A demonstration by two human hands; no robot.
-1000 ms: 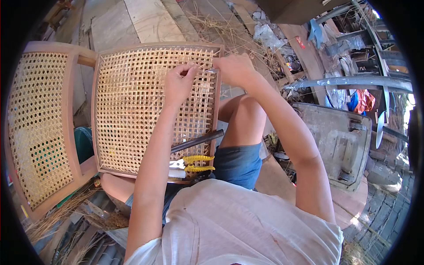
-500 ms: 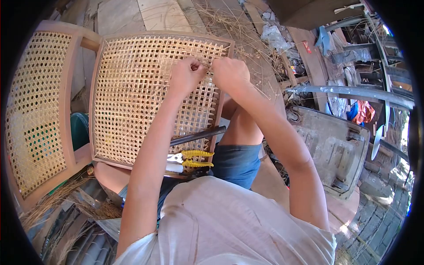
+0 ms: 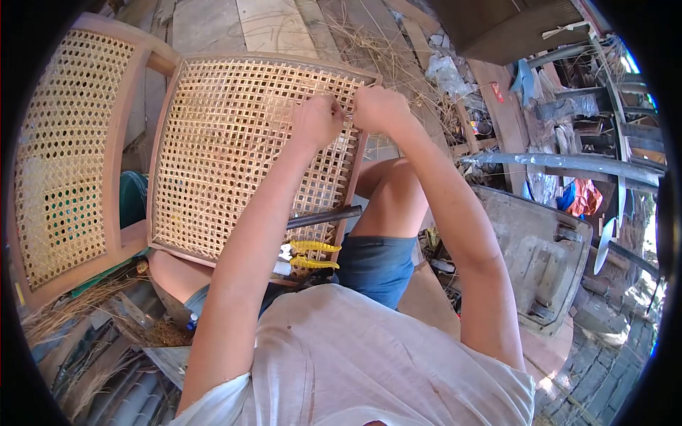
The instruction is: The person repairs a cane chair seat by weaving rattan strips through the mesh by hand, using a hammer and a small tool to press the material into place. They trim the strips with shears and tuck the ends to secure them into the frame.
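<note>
A wooden chair lies across my lap, its seat of woven cane (image 3: 234,142) facing up and its cane backrest (image 3: 71,156) off to the left. My left hand (image 3: 317,121) is closed in a pinch over the upper right of the weave. Close beside it, my right hand (image 3: 381,110) is curled at the seat frame's right edge. Whatever thin strand the fingers may hold is too small to make out. Near my lap, yellow-handled pliers (image 3: 315,247) and a dark rod-like tool (image 3: 323,216) rest on the cane, partly hidden by my left forearm.
Loose cane strands (image 3: 383,42) are strewn over the wooden boards beyond the seat. To the right lie a grey moulded panel (image 3: 529,248), a long pipe (image 3: 561,165) and plastic scraps (image 3: 447,74). A dark box (image 3: 518,28) stands at the upper right.
Both hands have shifted slightly right along the seat's upper right, the left one more. The view has tilted a little, so the chair appears shifted. My fingers remain closed.
</note>
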